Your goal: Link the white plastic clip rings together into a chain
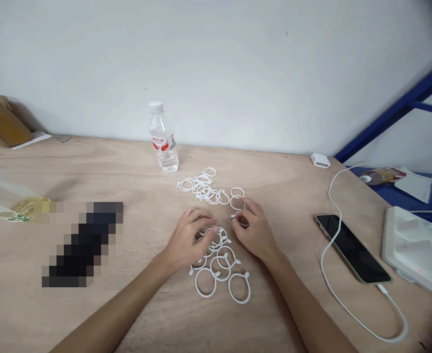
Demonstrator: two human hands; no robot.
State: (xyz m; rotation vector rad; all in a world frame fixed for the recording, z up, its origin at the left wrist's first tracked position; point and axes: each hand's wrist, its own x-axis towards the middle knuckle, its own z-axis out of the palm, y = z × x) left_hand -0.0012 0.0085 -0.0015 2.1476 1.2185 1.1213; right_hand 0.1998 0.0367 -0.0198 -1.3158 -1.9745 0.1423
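- A wooden desk (90, 166) is carrying a water bottle (163, 139) at 12 o'clock.
- The left hand (190, 241) and right hand (255, 231), close together, are each pinching white rings (218, 259).

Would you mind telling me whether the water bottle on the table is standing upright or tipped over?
Upright: the water bottle stands on its base on the table, white cap at the top.

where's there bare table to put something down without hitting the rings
Bare wood lies left of the water bottle toward the cardboard, and between the right hand and the phone. It is crowded in the middle: white rings spread from near the bottle down past the left hand, and the cable loops around the phone.
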